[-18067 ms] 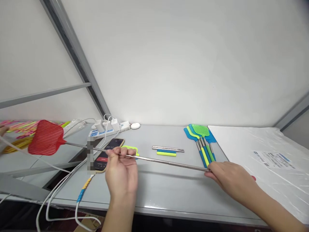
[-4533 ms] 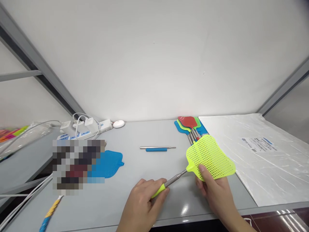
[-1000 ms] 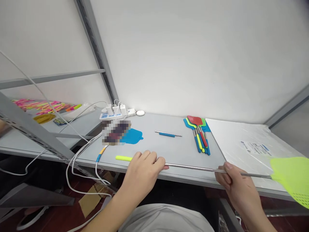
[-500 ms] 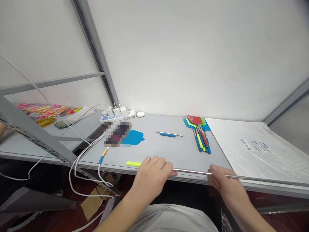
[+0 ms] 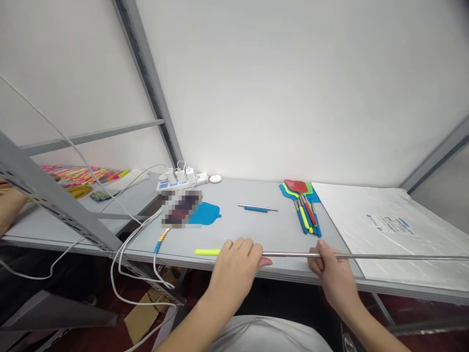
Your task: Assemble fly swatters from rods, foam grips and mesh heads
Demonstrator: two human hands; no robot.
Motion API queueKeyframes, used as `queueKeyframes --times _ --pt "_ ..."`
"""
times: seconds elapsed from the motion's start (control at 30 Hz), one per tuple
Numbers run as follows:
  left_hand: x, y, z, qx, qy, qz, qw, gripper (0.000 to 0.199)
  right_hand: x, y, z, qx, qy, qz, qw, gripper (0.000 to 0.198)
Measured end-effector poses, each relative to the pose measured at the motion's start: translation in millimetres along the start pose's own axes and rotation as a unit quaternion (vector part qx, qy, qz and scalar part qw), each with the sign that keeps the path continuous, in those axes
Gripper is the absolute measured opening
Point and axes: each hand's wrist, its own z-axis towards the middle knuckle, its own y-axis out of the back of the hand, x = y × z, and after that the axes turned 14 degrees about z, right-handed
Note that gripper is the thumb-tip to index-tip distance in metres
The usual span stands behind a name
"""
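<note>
A long telescopic metal rod (image 5: 286, 254) with a yellow-green grip (image 5: 207, 252) stretches level across the front of the desk, its far end running out of view at the right. My left hand (image 5: 237, 266) is wrapped over the rod where the grip meets the metal. Farther along, my right hand (image 5: 331, 274) pinches the metal section between thumb and fingers. Beyond the hands lie a blue grip with a short metal rod (image 5: 256, 209) and a blue fly swatter head (image 5: 205, 213). A pile of fly swatters (image 5: 304, 208) in red, blue, green and yellow lies nearer my right hand.
A white wrapped sheet (image 5: 395, 230) covers the desk's right side. A power strip (image 5: 183, 182) with chargers stands at the back left, beside a pixelated object (image 5: 181, 209). White cables (image 5: 120, 264) hang over the front edge. Another person's arm (image 5: 12, 210) shows at far left.
My right hand has shifted a little left and up along the rod. The rod's right part has risen from a downward slope to nearly level. The view has moved slightly.
</note>
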Motion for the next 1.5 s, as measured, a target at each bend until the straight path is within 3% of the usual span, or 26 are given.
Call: queueKeyframes --times 0.13,0.2,0.3,0.43,0.6,0.77,0.87,0.93,1.1,1.27,1.33,1.5 --pt "10 -7 -4 -0.011 0.0 -0.001 1.0 0.03 3 -10 2 0.073 -0.008 -0.047 0.996 0.053" --pt "25 -12 -9 -0.04 0.0 0.003 0.999 0.038 14 2 5 0.102 -0.009 -0.108 0.989 0.052" --pt "43 -19 -13 -0.078 -0.001 0.016 0.997 0.047 29 28 11 0.082 -0.013 -0.162 0.983 0.052" --pt "40 -18 -8 -0.082 -0.017 0.023 0.996 0.049 33 47 17 0.055 -0.021 -0.103 0.993 0.051" --pt "39 -12 -10 -0.06 -0.012 0.003 0.998 0.041 28 46 19 0.031 -0.047 -0.016 0.998 0.05" --pt "59 -26 -29 -0.101 0.071 -0.09 0.988 0.032 29 56 23 -0.04 -0.035 0.055 0.997 0.053" --pt "65 -29 -36 -0.142 0.154 -0.151 0.966 0.036 25 62 24 -0.041 -0.037 0.063 0.996 0.052" --pt "65 -28 -36 -0.132 0.215 -0.205 0.946 0.038 20 60 23 -0.036 -0.041 0.072 0.996 0.052" --pt "58 -23 -28 -0.129 0.412 -0.374 0.821 0.039 11 36 21 -0.055 -0.032 0.087 0.994 0.053" --pt "52 -15 -18 -0.192 0.458 -0.447 0.744 0.033 3 13 17 -0.052 -0.034 0.087 0.994 0.051" --pt "42 -12 -17 -0.19 0.438 -0.464 0.746 0.03 -2 4 12 -0.022 -0.048 0.062 0.997 0.052" --pt "16 -10 -24 -0.121 0.312 -0.459 0.823 0.016 -7 -14 3 0.068 -0.036 0.039 0.996 0.05"
